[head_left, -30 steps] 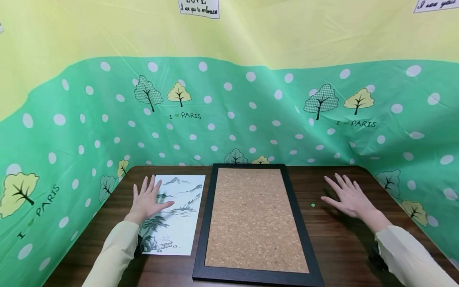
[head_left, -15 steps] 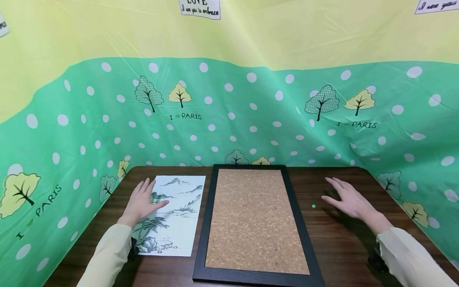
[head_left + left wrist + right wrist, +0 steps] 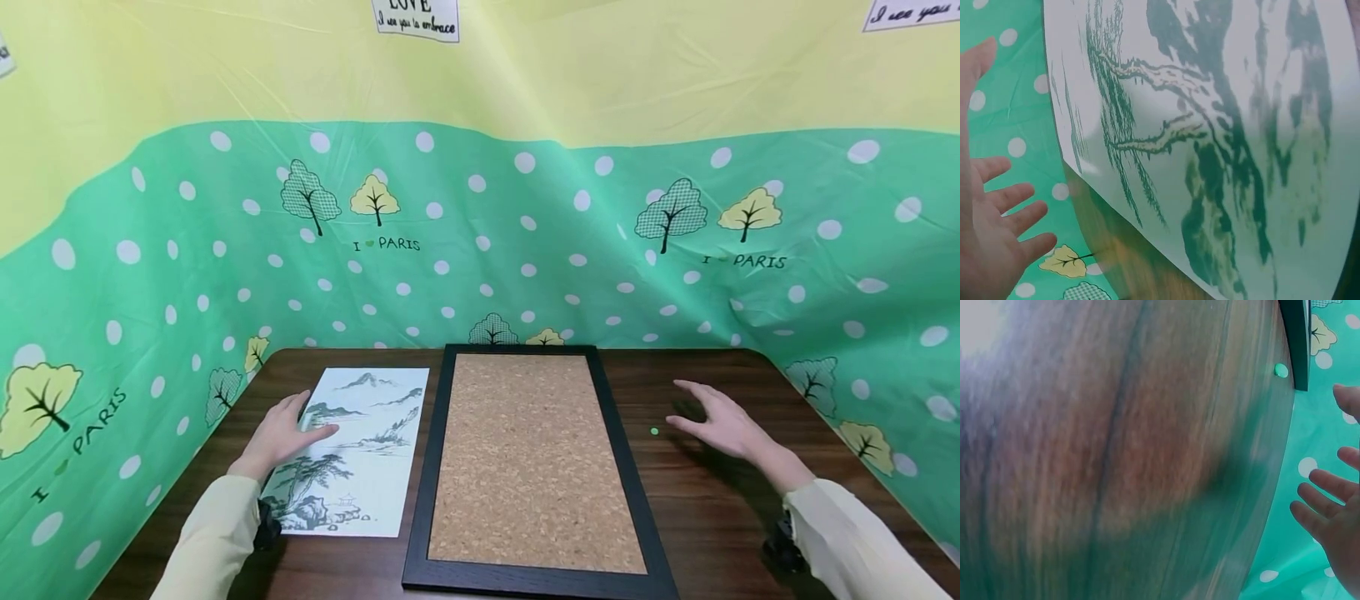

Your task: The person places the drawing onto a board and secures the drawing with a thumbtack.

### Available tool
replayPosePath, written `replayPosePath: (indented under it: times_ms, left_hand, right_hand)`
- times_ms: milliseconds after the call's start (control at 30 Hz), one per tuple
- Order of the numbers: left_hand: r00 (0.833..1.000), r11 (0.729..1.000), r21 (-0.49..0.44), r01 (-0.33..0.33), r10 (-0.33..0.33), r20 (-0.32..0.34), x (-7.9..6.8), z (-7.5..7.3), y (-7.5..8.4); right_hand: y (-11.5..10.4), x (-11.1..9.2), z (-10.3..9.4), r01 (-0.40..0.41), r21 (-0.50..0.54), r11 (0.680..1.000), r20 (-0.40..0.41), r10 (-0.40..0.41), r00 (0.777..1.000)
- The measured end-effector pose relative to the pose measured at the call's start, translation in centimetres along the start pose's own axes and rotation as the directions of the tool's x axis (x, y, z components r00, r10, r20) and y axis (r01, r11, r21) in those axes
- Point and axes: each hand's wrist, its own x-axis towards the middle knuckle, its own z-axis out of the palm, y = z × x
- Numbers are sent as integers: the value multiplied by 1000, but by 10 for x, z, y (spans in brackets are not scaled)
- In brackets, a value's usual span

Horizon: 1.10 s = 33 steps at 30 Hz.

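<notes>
My left hand [image 3: 276, 435] is at the left edge of a white sheet [image 3: 375, 483] printed with an ink landscape of mountains and trees. Its fingers are extended, thumb apart, with nothing in the grasp; the left wrist view shows them spread beside the print. On the right, my right hand [image 3: 726, 427] hovers over the table, fingers gently bent and thumb apart, holding nothing. A small round green disc [image 3: 655, 431] lies just left of that thumb. Between the two hands lies a cork board [image 3: 536, 467] with a black frame.
The dark brown wooden table [image 3: 712, 542] carries all of these. A green and yellow curtain [image 3: 525, 208] with white dots and printed trees encloses its back and sides. Black bands [image 3: 267, 525] show at both wrists, below cream sleeves.
My left hand has drawn back down and left, uncovering more of the print. The right hand's spread fingers have come together and bent slightly. Sheet, board and disc stay put.
</notes>
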Motion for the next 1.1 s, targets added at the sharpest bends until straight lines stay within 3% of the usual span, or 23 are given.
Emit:
replayPosePath:
  times_ms: [333,667,1100]
  left_hand:
    - [988,990,-47,129,-124,93,-3,0,-13]
    - [984,984,-91,156,-146,100,-8,-1,-18]
    - [979,981,-50,188,-183,94,-6,4,-18]
  right_hand:
    - [-6,-1,6,42,113,993,-5,-41,999]
    - [-9,0,11,-16,218,976,60,3,998]
    - [-16,4,21,-31,237,971,91,10,996]
